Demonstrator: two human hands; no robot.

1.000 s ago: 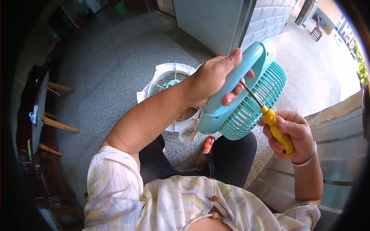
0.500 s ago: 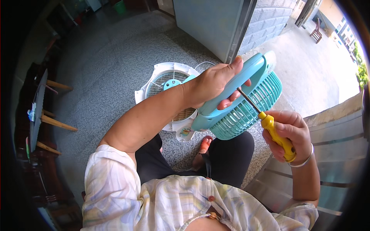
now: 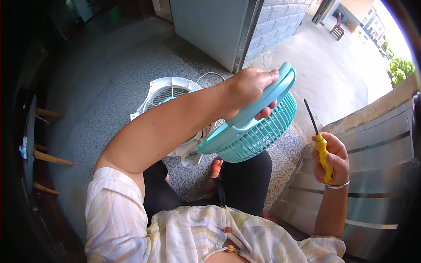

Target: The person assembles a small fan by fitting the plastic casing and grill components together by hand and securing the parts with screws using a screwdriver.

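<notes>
My left hand [image 3: 250, 90] grips the rim of a turquoise plastic fan grille [image 3: 256, 133], holding it tilted above my knees. Off to the right, my right hand [image 3: 332, 158] holds a yellow-handled screwdriver [image 3: 319, 142] with its dark shaft pointing up and away from the grille, not touching it. Below the grille on the floor lies the white fan body [image 3: 169, 94] with its round vented face up and a white cord beside it.
The floor is grey speckled stone. A pale door panel [image 3: 210, 30] and a block wall stand ahead. A corrugated metal sheet [image 3: 377, 175] runs along my right side. Wooden furniture legs [image 3: 48, 158] show at the left edge. My bare foot [image 3: 215, 168] rests under the grille.
My right hand has pulled the screwdriver out of the grille and moved it to the right, tip now pointing up. My left hand keeps hold of the grille, which has tilted slightly.
</notes>
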